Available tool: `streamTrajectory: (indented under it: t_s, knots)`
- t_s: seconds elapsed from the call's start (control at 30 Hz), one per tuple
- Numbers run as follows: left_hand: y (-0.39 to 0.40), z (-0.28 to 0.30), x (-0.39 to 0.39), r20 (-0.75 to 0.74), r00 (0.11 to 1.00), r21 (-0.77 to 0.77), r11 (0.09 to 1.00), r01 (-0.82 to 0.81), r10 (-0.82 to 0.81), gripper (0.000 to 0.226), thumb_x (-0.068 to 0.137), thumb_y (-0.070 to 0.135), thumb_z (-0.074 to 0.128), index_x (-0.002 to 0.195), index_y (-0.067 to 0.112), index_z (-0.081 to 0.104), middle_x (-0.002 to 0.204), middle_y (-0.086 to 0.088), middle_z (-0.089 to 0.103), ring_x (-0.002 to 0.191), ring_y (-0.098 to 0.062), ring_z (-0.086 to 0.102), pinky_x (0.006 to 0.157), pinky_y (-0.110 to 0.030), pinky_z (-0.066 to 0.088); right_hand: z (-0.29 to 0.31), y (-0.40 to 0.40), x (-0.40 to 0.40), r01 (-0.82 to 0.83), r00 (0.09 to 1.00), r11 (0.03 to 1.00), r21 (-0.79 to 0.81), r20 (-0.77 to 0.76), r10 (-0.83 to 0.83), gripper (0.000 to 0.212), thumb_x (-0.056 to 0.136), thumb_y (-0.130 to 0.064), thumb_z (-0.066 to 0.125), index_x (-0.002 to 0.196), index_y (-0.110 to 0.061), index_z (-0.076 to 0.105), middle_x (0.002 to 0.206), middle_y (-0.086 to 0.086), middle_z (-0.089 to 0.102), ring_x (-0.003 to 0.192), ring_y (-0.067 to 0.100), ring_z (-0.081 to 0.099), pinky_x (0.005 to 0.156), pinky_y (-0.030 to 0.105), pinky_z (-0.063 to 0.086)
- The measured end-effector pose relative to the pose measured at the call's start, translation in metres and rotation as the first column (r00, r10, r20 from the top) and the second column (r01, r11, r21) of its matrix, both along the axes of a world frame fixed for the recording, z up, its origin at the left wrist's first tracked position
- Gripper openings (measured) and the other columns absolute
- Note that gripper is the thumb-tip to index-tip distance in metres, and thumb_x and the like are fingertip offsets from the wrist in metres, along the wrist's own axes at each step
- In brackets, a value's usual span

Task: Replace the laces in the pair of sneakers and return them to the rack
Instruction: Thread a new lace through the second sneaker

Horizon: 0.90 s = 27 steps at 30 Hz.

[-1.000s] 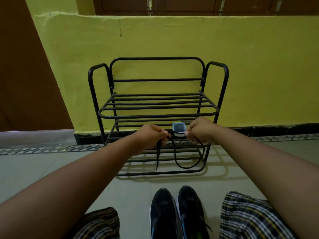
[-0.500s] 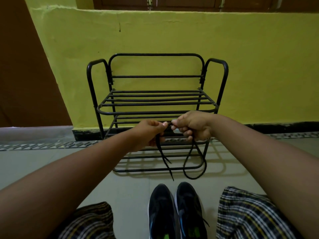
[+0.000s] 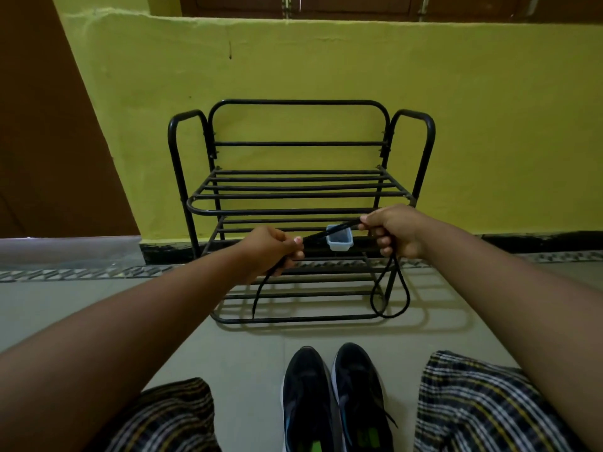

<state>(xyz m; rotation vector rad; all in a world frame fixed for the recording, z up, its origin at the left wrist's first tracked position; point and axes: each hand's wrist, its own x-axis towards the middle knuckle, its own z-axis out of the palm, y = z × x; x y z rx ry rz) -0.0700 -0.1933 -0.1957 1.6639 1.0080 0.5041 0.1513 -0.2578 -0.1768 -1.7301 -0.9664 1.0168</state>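
Black lace (image 3: 329,234) ran taut mid-frame between my gripping left hand (image 3: 277,252) and right hand (image 3: 391,230); I judged evening its ends best before threading the sneakers (image 3: 332,399).

hands (image 3: 332,243) pulled apart, lace (image 3: 326,234) now taut, container (image 3: 340,241) uncovered
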Motion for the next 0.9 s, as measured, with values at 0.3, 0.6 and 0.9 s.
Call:
streamTrajectory:
  t_s: [0.3,0.6,0.9]
  knots:
    - [0.0,0.0,0.001,0.052,0.998,-0.079,0.996,-0.039,0.043,0.022,0.098,0.02,0.046,0.102,0.003,0.059,0.072,-0.003,0.066,0.051,-0.006,0.049,0.048,-0.019,0.042,-0.005,-0.001,0.004,-0.013,0.992,0.995,-0.101,0.122,0.025,0.017,0.094,-0.027,0.055,0.09,-0.013,0.062,0.066,0.001,0.045,0.054,0.014,0.041,0.051,0.026,0.034]
    - [-0.009,0.004,0.015,0.09,0.994,-0.063,0.996,0.062,-0.056,0.027,0.1,0.025,0.04,0.108,0.008,0.059,0.069,0.001,0.063,0.05,-0.005,0.046,0.046,-0.018,0.037,0.003,-0.002,-0.02,-0.405,0.895,0.883,-0.236,0.092,0.436,0.019,0.085,-0.036,0.065,0.103,-0.028,0.064,0.093,0.003,0.062,0.08,0.016,0.055,0.069,0.029,0.045]
    - [-0.007,0.002,0.016,0.088,0.995,-0.03,0.998,0.053,-0.051,0.021,0.1,0.024,0.041,0.099,0.011,0.058,0.072,-0.001,0.063,0.048,-0.004,0.045,0.043,-0.017,0.037,0.011,0.001,-0.031,-0.294,0.924,0.956,-0.023,0.25,0.29,0.011,0.088,-0.023,0.064,0.084,-0.014,0.067,0.066,0.001,0.048,0.051,0.01,0.041,0.048,0.024,0.035]
